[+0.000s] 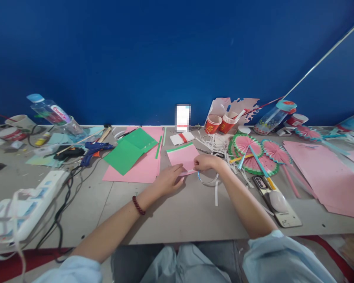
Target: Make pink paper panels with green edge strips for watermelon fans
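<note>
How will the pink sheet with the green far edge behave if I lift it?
The pink sheet looks thin, so it's probably light and bendy. The green strip along its far edge might stiffen that side slightly. With the left hand on its near part, a tug could crease it.

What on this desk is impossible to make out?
In the head view:
Middle pink paper: part of its right edge, hidden by the right hand.
White panel: its details, blurred into blocks.
Left pink sheets: partly covered by green sheets.
Right pink sheets: cut off by the picture's right edge.
</note>
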`<state>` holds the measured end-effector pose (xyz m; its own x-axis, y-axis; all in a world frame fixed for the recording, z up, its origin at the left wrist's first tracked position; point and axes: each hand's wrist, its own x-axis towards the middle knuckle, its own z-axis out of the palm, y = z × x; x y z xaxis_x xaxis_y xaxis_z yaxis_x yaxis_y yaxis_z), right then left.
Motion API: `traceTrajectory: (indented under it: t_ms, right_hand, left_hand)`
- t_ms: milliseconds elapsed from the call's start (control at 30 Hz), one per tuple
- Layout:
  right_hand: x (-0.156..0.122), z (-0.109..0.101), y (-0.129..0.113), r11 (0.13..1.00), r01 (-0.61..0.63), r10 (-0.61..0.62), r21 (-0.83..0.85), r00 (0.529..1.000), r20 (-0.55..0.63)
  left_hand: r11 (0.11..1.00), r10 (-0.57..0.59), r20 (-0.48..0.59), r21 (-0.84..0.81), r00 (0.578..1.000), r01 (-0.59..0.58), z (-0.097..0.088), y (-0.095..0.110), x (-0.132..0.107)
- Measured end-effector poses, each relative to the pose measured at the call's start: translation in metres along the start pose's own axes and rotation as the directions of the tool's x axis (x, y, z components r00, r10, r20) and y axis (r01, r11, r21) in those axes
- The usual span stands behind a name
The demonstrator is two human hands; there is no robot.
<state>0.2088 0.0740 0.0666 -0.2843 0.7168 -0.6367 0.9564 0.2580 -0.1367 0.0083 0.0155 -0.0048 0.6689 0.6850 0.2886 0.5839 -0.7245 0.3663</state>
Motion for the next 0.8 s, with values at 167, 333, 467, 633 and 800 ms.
traceTrajectory:
  t_ms: [167, 333, 467, 633, 800]
  right_hand:
    - [0.0019, 0.0001, 0.0027, 1.0, 0.017, -0.018, 0.015, 1.0, 0.0]
    - [0.0036, 0.0013, 0.0041, 0.999, 0.04, -0.04, 0.008, 0.999, -0.01]
    - [0.0047, 0.003, 0.0041, 0.994, 0.103, -0.102, 0.035, 0.995, -0.016]
    - [0.0068, 0.0059, 0.0039, 0.972, 0.208, -0.213, 0.113, 0.977, 0.027]
    - [0.007, 0.0068, 0.0035, 0.974, 0.187, -0.194, 0.125, 0.98, 0.043]
  left_hand:
    - [1.0, 0.005, -0.063, -0.005, 0.998, -0.005, -0.0002, 0.0023, 0.0008]
    - [0.982, 0.116, -0.035, 0.155, 0.993, -0.11, 0.0064, 0.0067, 0.0028]
    - [0.96, 0.164, -0.013, 0.232, 0.986, -0.157, 0.0073, 0.0085, 0.004]
    - [0.968, 0.196, -0.067, 0.172, 0.978, -0.182, 0.0067, 0.0077, 0.0016]
    - [0.978, 0.196, -0.056, 0.083, 0.979, -0.191, 0.001, 0.005, -0.0004]
